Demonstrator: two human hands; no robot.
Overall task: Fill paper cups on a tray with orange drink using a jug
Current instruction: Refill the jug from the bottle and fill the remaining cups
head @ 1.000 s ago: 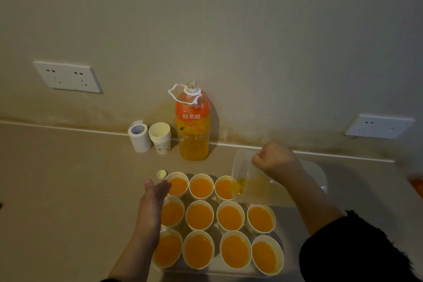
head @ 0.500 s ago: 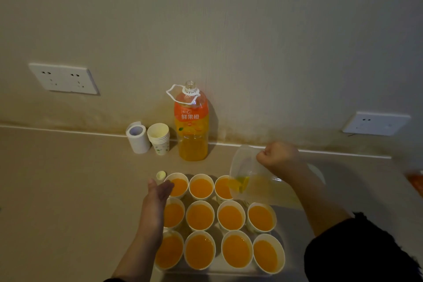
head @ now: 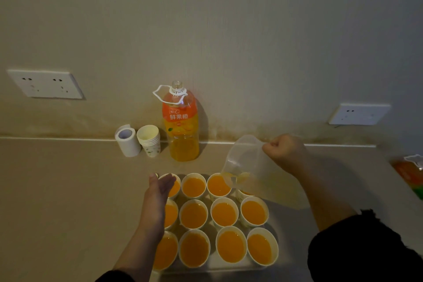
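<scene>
Cups (head: 193, 215) of paper stand in three rows of four on the pale tray (head: 286, 222) in front of you, low in the head view. Eleven of them show orange drink close to the rim. The twelfth, at the back right corner, is mostly hidden under the jug (head: 247, 162), so you cannot tell its level.

Your right hand (head: 283, 151) is clenched at the back of the clear jug, with the handle hidden inside the fist. The jug is tipped down to the left, its lip right over that back right cup. A little drink sits pooled at the lip and the rest of the jug looks nearly drained.

Your left hand (head: 160, 186) holds nothing. Its fingers are straight and together, and the hand is turned on edge over the left column of cups, with the fingertips above the back left one. Whether it touches a rim cannot be told.

Behind the tray, against the wall, an uncapped bottle (head: 182, 128) of orange drink stands upright on the desk (head: 57, 201). Just left of it are a stack of spare cups (head: 150, 141) and a white roll (head: 127, 141). One socket (head: 45, 84) sits on the wall at the left and another socket (head: 359, 114) at the right. An orange packet (head: 409, 174) lies at the right edge of the desk.
</scene>
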